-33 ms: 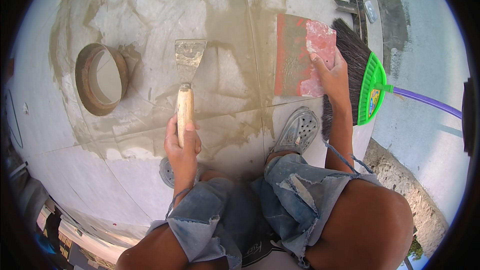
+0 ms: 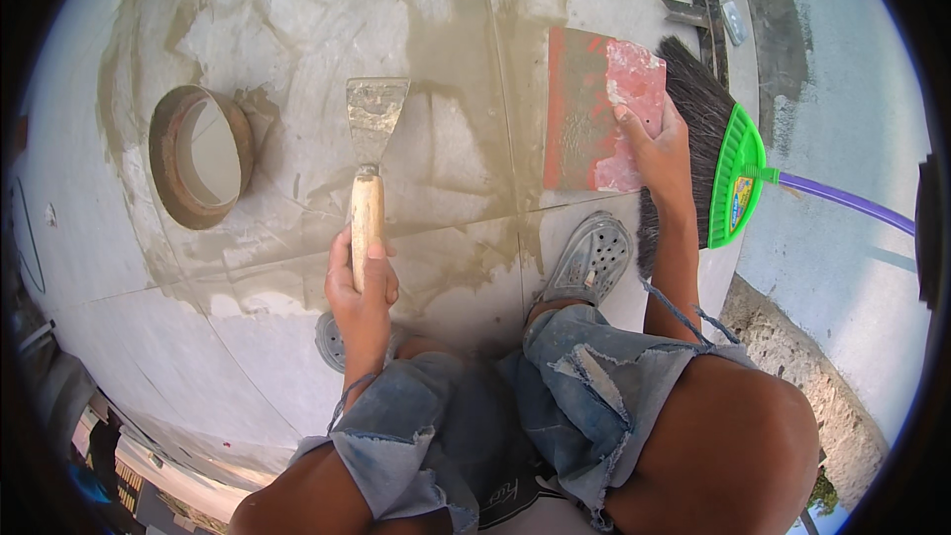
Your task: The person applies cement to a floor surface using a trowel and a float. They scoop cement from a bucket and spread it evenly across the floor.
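- Left of centre, I see the left hand [image 2: 363, 285] clamped on the scraper [image 2: 368, 184]: light, stiff, I judge, best held by its handle [image 2: 366, 223].
- Upper right, the right hand [image 2: 662, 154] pinches the spreader [image 2: 584, 114]; probably bendy, slippery where smeared, so I'd grip its pink side [image 2: 637, 72].

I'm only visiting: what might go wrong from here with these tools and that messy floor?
The right fingers hold the red spreader close to the broom bristles; it might brush them and pick up grit.

The putty knife in the left fingers has residue on its blade, which could drop crumbs onto the floor.

The right shoe is beside the brownish smears; a step might mark them, or slip if they're wet.
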The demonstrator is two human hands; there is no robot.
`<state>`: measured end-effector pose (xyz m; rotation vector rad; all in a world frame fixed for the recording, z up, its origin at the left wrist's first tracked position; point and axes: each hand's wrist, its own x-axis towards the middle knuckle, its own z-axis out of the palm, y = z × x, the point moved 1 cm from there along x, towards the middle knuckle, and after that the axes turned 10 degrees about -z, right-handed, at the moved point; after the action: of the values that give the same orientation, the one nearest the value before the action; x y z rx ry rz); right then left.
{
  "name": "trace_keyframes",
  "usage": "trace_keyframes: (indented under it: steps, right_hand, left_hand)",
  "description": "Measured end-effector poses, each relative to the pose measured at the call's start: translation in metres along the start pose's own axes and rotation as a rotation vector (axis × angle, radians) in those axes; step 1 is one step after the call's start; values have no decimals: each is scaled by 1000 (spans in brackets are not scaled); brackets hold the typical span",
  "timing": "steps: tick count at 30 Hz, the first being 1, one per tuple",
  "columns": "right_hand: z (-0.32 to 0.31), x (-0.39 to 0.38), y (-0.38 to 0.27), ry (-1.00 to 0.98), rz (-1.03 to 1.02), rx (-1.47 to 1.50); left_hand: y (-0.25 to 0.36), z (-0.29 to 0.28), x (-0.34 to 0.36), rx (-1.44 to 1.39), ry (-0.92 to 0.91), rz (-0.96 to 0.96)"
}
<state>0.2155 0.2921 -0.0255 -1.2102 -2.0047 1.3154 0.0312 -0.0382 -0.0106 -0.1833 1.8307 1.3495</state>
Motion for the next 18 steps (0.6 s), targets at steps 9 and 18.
trace_keyframes:
  steps: [9, 18]
  right_hand:
    - [3, 5, -2, 14, -8, 18]
    - [4, 7, -6, 1, -20, -19]
  left_hand:
    - [1, 4, 4, -8, -17, -1]
    - [2, 3, 4, 8, -32, -6]
